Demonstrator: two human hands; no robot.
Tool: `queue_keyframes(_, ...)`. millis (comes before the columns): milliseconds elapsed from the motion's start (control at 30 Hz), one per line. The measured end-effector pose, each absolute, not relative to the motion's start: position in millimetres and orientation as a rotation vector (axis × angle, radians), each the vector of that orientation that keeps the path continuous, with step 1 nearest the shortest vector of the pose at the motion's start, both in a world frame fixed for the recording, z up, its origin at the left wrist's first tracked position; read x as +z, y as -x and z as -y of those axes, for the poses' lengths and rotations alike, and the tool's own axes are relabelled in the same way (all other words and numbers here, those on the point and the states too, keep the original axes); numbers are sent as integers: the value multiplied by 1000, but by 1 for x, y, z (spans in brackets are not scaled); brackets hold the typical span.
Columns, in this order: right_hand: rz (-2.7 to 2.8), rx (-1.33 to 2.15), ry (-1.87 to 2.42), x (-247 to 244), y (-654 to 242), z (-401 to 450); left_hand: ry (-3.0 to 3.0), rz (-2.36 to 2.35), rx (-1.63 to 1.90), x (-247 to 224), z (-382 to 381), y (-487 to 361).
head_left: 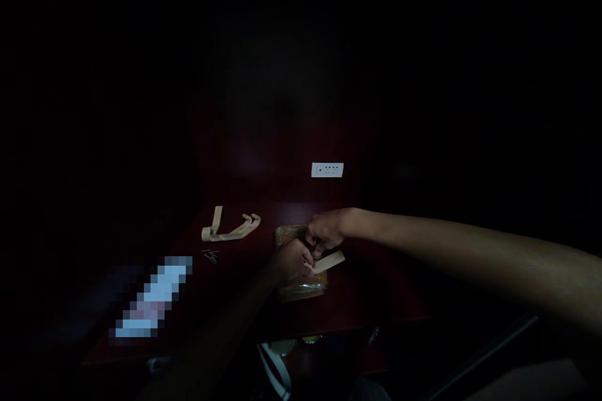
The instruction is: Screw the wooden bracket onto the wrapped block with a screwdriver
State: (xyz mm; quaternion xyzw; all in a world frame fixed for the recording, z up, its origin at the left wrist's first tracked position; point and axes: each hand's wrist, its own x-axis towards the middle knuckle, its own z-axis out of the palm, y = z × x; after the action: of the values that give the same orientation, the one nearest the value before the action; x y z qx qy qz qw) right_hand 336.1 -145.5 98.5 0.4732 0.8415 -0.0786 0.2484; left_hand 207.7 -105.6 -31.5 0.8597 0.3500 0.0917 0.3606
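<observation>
My left hand is closed on a pale wooden piece, whose flat arm sticks out to the right. Above it, my right hand grips a small thin tool, dark with a touch of yellow, that points down at the wood near my left fingertips. Its kind is hidden by the fingers and the dim light. Both hands are over a brown package wrapped in shiny clear film or tape. To the left lie pale wooden hook-shaped parts, with several thin metal screws or nails in front of them.
The dark red table has its front edge close to me. A bright, blurred-out rectangle lies at the left. On the wall behind is a white socket panel. Below the table edge a pale strap shows. Surroundings are very dark.
</observation>
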Motion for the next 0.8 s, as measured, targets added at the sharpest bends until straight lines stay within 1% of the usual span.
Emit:
queue_keyframes(400,-2135,-469,-1408,95,-347,125,-2219,-901,269,-32,104,-210)
queue_keyframes(633,-1996,-393,-1363,94,-342,116,-2218,-907,248,-30,102,-210)
queue_keyframes(800,-2143,-286,-1355,105,-340,140,-2212,-913,260,-29,103,-210)
